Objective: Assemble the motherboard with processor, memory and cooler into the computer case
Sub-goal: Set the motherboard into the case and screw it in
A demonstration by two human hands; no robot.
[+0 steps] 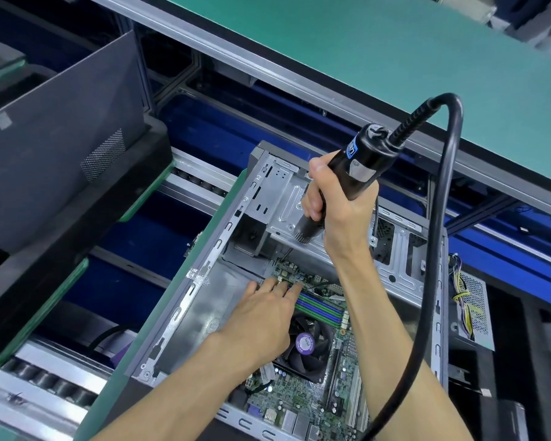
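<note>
Already the motherboard (303, 396), with its cooler (306, 345) and memory (318, 308) fitted, lies inside the open computer case (185, 307), which rests on a green-edged pallet (140, 319) over a roller conveyor (45, 377); fastening seems under way, with most screws probably left. Behind runs a green worktop (363, 58). At the board's far corner, the right hand (337, 202) grips a corded electric screwdriver (357, 163), bit down. The left hand (261, 310) presses spread, straight fingers near the memory.
</note>
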